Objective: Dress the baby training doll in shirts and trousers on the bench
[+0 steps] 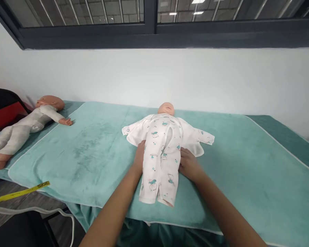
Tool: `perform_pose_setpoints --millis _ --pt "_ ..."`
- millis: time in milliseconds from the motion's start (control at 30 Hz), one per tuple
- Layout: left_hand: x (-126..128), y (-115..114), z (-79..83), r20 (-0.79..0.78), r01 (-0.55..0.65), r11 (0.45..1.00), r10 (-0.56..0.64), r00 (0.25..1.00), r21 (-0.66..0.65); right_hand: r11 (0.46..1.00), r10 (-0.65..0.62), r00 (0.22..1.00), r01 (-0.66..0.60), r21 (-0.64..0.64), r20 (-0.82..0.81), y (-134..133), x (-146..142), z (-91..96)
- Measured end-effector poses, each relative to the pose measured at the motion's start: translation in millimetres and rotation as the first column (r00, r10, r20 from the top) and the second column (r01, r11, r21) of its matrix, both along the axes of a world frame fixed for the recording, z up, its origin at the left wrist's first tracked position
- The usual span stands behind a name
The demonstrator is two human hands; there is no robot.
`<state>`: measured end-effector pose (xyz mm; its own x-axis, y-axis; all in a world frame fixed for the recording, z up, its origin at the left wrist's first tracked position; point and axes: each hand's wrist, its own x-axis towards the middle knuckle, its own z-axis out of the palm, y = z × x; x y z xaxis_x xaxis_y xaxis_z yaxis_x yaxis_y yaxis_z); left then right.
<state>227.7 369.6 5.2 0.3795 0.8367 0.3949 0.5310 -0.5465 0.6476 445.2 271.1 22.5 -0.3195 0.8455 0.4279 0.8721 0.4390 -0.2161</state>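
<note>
A baby doll lies on its back, its head (166,108) toward the wall. White printed baby trousers (151,164) lie over its front, with a slit at the middle and the leg ends toward me. Beneath them spreads a white baby shirt (193,133) with both sleeves out to the sides. My left hand (139,156) is closed at the left edge of the trousers, its fingertips hidden by the cloth. At the right edge, my right hand (189,165) has curled fingers partly under the fabric. The doll's body and legs are covered.
A teal blanket (247,178) covers the table. A second doll (38,120) in white lies at the left, near a red and black item (7,116). A yellow strap (20,195) and a pale cable (36,209) are at lower left. Behind stands a white wall (105,75).
</note>
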Motion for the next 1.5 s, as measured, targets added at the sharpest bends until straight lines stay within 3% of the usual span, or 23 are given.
perform_pose_setpoints --millis 133,267,400,500,567,633,700,833,933,1033,1133,1233,1267,1300,1333,1400,1433,1500 --pt "-5 -5 4.1 -0.029 -0.039 0.997 0.041 0.999 0.068 0.989 -0.149 0.989 0.149 -0.006 0.006 4 -1 -0.8" --pt "-17 -21 7.9 -0.109 -0.078 0.983 0.097 0.989 0.167 0.992 -0.123 0.992 0.123 0.026 -0.013 -3 6 -0.6" --pt "-30 -42 5.3 -0.171 -0.038 0.982 0.069 0.983 0.183 0.995 -0.079 0.997 0.079 0.062 -0.008 -29 18 -3.1" --pt "-39 -45 3.9 -0.095 -0.009 0.992 0.021 0.995 0.124 0.99 -0.11 0.991 0.117 0.079 -0.081 -54 30 -7.5" --pt "-45 -36 6.3 0.03 -0.064 0.997 0.062 0.998 0.041 0.975 -0.205 0.955 0.219 0.046 -0.213 -64 39 -10.5" --pt "-51 -17 11.0 0.087 -0.203 0.978 0.207 0.975 -0.047 0.918 -0.376 0.847 0.396 -0.026 -0.376 -64 48 -12.0" --pt "-55 7 16.1 0.055 -0.347 0.932 0.354 0.934 -0.101 0.81 -0.562 0.696 0.573 -0.126 -0.446 -55 55 -10.5" --pt "-56 46 20.8 -0.052 -0.488 0.862 0.486 0.873 -0.138 0.612 -0.79 0.559 0.749 -0.255 -0.252 -25 63 1.4" --pt "-52 57 20.5 -0.124 -0.533 0.83 0.519 0.846 -0.163 0.514 -0.857 0.481 0.768 -0.382 -0.186 -10 70 15.2" --pt "-50 58 20.3 -0.161 -0.537 0.825 0.514 0.843 -0.177 0.555 -0.829 0.481 0.642 -0.53 -0.285 -2 76 34.0" --pt "-50 54 20.9 -0.165 -0.54 0.823 0.516 0.841 -0.179 0.698 -0.714 0.479 0.433 -0.571 -0.51 5 70 60.0" --pt "-50 50 22.4 -0.145 -0.552 0.811 0.533 0.834 -0.195 0.865 -0.502 0.356 0.22 -0.451 -0.788 15 40 85.5" --pt "-50 48 23.1 -0.136 -0.553 0.808 0.536 0.833 -0.205 0.9 -0.436 0.378 0.198 -0.389 -0.817 19 25 91.4" --pt "-50 46 23.9 -0.125 -0.55 0.807 0.536 0.835 -0.215 0.922 -0.386 0.467 0.178 -0.343 -0.796 23 9 95.6" --pt "-50 45 24.7 -0.113 -0.546 0.807 0.535 0.837 -0.224 0.941 -0.329 0.606 0.149 -0.304 -0.724 26 -6 98.0" --pt "-51 43 25.6 -0.084 -0.533 0.811 0.53 0.844 -0.24 0.962 -0.196 0.836 0.062 -0.267 -0.512 30 -29 99.3" --pt "-51 42 25.6 -0.068 -0.526 0.814 0.528 0.847 -0.247 0.96 -0.174 0.888 0.057 -0.274 -0.426 32 -37 99.2" --pt "-52 41 24.6 -0.032 -0.515 0.818 0.526 0.85 -0.256 0.943 -0.239 0.902 0.127 -0.308 -0.359 37 -43 100.1"
